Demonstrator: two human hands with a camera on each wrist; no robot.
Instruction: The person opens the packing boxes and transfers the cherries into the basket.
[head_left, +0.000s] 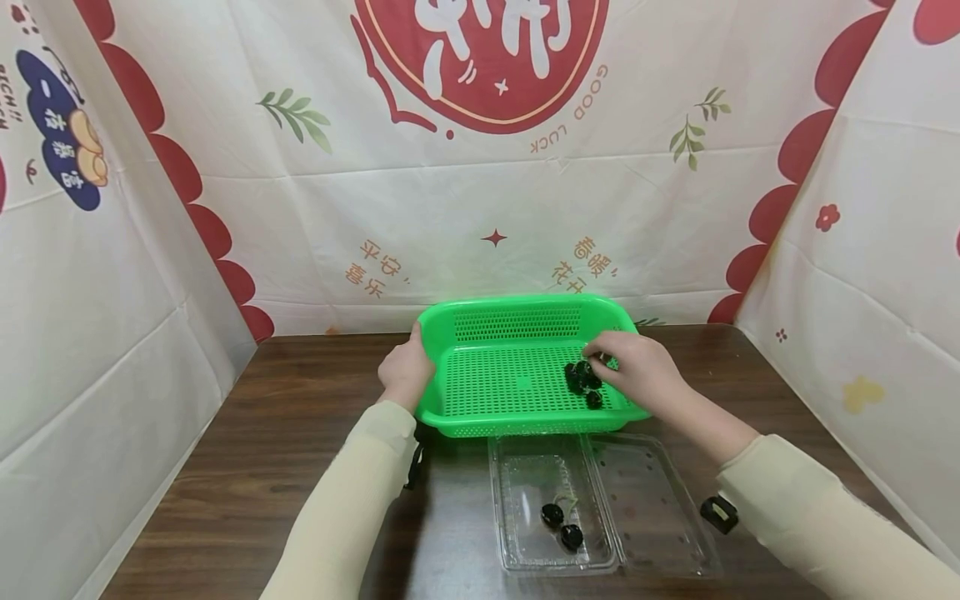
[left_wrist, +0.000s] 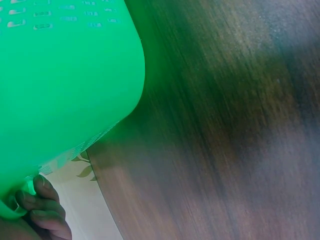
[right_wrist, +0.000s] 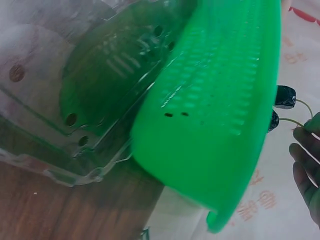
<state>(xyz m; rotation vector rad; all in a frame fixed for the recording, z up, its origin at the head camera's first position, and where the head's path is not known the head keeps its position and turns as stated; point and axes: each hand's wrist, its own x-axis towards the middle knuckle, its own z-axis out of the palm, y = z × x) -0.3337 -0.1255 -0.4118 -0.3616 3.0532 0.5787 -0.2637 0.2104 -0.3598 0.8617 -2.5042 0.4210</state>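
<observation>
My left hand (head_left: 407, 369) grips the left rim of a green plastic basket (head_left: 517, 422). In the left wrist view its curled fingers (left_wrist: 46, 212) show at the basket's edge. Over the basket's right side, my right hand (head_left: 637, 367) pinches thin green stems. Two dark cherries (right_wrist: 285, 97) hang from those stems in the right wrist view, partly hidden by the rim. Several dark cherries (head_left: 583, 377) sit on the perforated floor below that hand. Two more cherries with joined stems (head_left: 572, 536) lie in a clear plastic box (head_left: 517, 533) in front of the basket.
The box's clear lid (head_left: 652, 508), dotted with holes, lies opened out to the right. Everything rests on a dark wooden table (head_left: 292, 433). A printed white cloth (head_left: 480, 200) hangs behind the table and along both sides.
</observation>
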